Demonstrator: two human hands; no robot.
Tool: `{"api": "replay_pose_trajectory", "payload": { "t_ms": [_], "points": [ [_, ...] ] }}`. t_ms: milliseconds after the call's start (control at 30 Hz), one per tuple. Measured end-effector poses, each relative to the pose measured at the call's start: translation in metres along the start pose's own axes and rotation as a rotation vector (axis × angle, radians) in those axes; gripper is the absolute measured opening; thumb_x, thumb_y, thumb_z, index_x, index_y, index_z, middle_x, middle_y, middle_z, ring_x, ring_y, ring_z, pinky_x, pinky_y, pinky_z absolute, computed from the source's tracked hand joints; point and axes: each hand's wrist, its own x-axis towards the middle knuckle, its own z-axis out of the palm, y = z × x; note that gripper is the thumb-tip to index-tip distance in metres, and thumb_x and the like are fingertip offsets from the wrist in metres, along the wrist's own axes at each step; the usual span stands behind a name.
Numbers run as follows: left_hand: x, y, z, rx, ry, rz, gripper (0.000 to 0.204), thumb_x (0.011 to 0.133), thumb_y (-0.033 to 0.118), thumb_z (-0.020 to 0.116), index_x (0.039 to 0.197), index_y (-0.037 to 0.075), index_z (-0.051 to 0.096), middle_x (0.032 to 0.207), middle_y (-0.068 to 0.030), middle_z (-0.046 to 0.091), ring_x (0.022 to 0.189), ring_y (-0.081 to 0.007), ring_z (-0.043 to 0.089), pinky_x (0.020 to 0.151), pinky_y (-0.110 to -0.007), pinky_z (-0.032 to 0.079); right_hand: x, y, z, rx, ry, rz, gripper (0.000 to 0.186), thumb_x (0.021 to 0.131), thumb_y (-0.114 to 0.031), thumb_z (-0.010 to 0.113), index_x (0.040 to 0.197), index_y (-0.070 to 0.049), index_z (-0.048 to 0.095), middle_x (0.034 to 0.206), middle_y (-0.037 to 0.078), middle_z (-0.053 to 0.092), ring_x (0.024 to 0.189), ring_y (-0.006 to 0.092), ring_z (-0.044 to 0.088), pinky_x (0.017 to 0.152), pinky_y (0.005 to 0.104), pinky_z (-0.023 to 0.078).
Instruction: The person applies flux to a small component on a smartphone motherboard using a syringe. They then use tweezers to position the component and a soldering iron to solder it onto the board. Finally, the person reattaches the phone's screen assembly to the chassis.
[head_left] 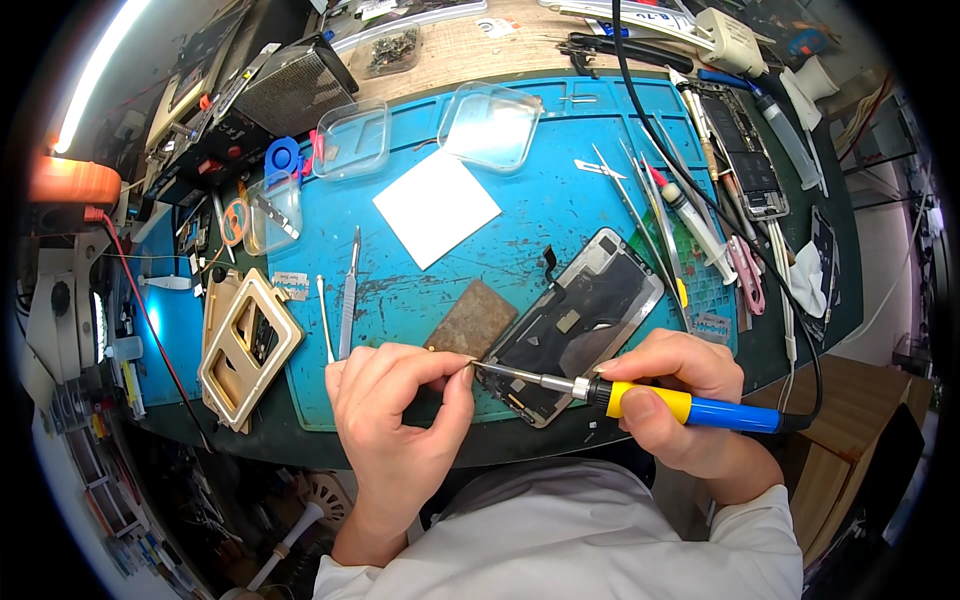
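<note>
My right hand grips a soldering iron by its yellow and blue handle, with the metal shaft pointing left. The iron's tip meets the pinched thumb and forefinger of my left hand. Whatever lies between those fingertips is too small to make out. Beneath the iron rests a dark phone screen assembly, back side up, with a flex cable sticking up from its upper left edge. A worn brown rectangular block sits against the screen's left side, just beyond my left fingertips.
On the blue mat lie a white square pad, a scalpel and clear plastic boxes. Tweezers, a syringe and an opened phone are at right. A beige frame holder stands left. The iron's black cord loops overhead.
</note>
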Motion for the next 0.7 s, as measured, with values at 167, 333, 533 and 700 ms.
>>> {"api": "replay_pose_trajectory", "payload": {
  "t_ms": [167,333,533,700],
  "points": [
    [-0.0005,0.0007,-0.0015,0.003,-0.019,0.007,0.014,0.078,0.001,0.081,0.086,0.009,0.073,0.079,0.0008,0.067,0.074,-0.0146,0.055,0.077,-0.032,0.035,-0.0002,0.0,0.0,-0.004,0.002,0.003,0.021,0.091,-0.01,0.078,0.108,0.001,0.075,0.085,0.009,0.073,0.073,0.0125,0.07,0.064,0.0251,0.053],
    [-0.0006,0.0009,-0.0013,0.006,-0.017,0.004,0.014,0.078,0.0,0.081,0.086,0.009,0.073,0.078,0.0008,0.067,0.074,-0.0146,0.055,0.077,-0.032,0.035,0.0001,0.0005,0.0008,-0.01,0.009,-0.01,0.021,0.09,-0.009,0.078,0.108,0.001,0.075,0.085,0.009,0.073,0.072,0.0124,0.07,0.064,0.0249,0.053],
    [-0.001,0.0006,-0.0012,0.005,-0.017,0.006,0.014,0.078,0.0,0.081,0.086,0.009,0.073,0.078,0.0009,0.067,0.074,-0.0147,0.055,0.076,-0.032,0.034,-0.0032,-0.0016,-0.0018,0.001,0.013,0.025,0.02,0.091,-0.008,0.077,0.108,0.001,0.075,0.085,0.009,0.072,0.072,0.0126,0.07,0.064,0.0248,0.053],
    [-0.0007,0.0005,-0.0011,0.007,-0.016,0.009,0.014,0.078,0.001,0.081,0.086,0.009,0.073,0.078,0.0009,0.067,0.074,-0.0148,0.055,0.076,-0.032,0.034,-0.0073,0.0008,-0.0032,0.071,0.054,0.037,0.02,0.094,-0.01,0.074,0.11,0.002,0.073,0.087,0.011,0.072,0.073,0.0135,0.07,0.065,0.0257,0.053]
  ]
}}
